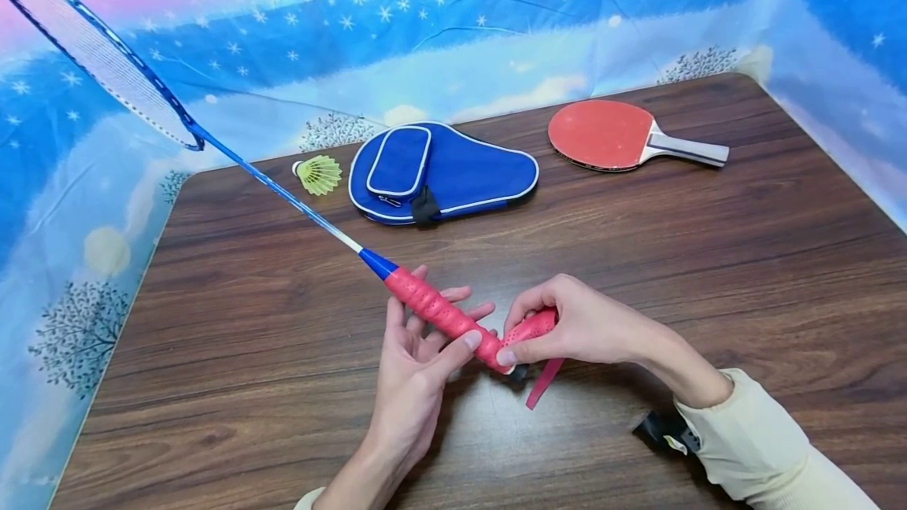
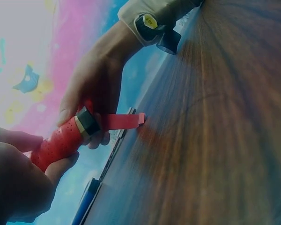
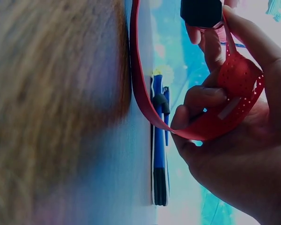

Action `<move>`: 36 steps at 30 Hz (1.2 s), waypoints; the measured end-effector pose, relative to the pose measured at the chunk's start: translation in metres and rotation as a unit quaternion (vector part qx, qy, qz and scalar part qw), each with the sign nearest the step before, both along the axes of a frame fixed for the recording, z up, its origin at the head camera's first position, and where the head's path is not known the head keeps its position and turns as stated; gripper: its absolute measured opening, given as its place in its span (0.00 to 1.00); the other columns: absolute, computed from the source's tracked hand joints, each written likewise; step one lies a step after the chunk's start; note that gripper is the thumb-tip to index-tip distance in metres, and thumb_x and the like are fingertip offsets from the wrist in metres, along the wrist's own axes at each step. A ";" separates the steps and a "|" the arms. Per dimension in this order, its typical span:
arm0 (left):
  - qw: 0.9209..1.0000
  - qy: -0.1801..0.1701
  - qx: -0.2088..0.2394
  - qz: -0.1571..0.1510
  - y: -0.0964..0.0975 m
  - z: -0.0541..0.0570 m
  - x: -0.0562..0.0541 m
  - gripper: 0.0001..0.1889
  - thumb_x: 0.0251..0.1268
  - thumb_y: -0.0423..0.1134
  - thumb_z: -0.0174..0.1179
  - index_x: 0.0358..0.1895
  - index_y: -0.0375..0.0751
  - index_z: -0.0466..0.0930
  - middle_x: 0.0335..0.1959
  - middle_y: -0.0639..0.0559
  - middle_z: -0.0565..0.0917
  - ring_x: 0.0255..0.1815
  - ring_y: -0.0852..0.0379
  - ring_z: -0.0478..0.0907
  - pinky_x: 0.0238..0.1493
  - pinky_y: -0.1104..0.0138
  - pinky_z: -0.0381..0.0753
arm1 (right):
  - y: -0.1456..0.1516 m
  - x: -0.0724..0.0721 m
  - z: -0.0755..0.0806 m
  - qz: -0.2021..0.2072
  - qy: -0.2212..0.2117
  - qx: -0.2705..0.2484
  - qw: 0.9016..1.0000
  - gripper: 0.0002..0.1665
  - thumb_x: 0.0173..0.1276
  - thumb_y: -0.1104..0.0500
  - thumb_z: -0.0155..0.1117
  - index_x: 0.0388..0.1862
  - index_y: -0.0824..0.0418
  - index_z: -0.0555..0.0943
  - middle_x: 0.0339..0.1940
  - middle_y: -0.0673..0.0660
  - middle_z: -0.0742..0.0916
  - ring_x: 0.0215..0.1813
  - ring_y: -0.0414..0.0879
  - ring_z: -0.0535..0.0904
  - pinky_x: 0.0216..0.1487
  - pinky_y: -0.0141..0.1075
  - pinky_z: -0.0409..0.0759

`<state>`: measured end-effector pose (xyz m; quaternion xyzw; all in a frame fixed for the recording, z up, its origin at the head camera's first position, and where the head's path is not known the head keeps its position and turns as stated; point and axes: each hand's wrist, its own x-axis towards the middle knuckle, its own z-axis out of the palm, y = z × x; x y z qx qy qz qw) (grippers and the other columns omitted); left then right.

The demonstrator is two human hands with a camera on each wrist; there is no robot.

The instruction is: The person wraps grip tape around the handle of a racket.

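A blue badminton racket [image 1: 301,209] slants from the upper left down to the middle of the table in the head view. My left hand [image 1: 414,388] holds its handle between thumb and fingers, palm up underneath. Red perforated grip tape [image 1: 432,307] winds in overlapping turns around the handle, down to near the black butt cap [image 2: 88,122]. My right hand [image 1: 595,321] pinches the tape at the handle's lower end, thumb right beside the last turn. The loose length of tape [image 3: 203,133] loops through the right fingers, and its tail hangs below them.
Behind the hands on the wooden table [image 1: 283,290] lie a yellow-green shuttlecock [image 1: 319,175], a blue paddle case [image 1: 475,168] with a small pocket, and a red table tennis paddle [image 1: 602,134]. A printed snowflake cloth [image 1: 425,22] hangs around the table's back and sides.
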<state>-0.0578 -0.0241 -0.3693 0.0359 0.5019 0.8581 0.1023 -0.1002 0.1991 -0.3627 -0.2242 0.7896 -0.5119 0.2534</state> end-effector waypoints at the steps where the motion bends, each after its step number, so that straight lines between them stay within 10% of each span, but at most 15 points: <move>1: 1.000 0.001 -0.002 0.000 0.000 0.000 0.000 0.44 0.61 0.19 0.60 0.73 0.57 0.51 0.66 0.30 0.65 0.60 0.36 0.75 0.55 0.49 0.78 | 0.000 0.000 0.000 0.001 0.002 -0.001 1.000 0.10 0.58 0.46 0.75 0.35 0.45 0.85 0.20 0.49 0.81 0.22 0.41 0.70 0.19 0.32 0.68; 25: 0.998 -0.048 0.018 0.039 -0.001 -0.001 0.001 0.44 0.60 0.20 0.60 0.71 0.55 0.47 0.63 0.29 0.61 0.63 0.31 0.69 0.54 0.51 0.79 | 0.004 -0.002 -0.002 0.029 0.013 -0.031 0.999 0.05 0.65 0.51 0.71 0.39 0.45 0.87 0.19 0.48 0.78 0.22 0.40 0.67 0.18 0.31 0.62; 36: 0.998 -0.017 0.063 0.023 -0.001 -0.001 0.003 0.45 0.57 0.13 0.55 0.73 0.52 0.51 0.60 0.26 0.62 0.65 0.25 0.64 0.58 0.42 0.72 | 0.003 -0.002 -0.006 0.063 -0.004 -0.011 0.998 0.07 0.66 0.48 0.69 0.41 0.44 0.86 0.21 0.45 0.79 0.24 0.38 0.70 0.24 0.30 0.69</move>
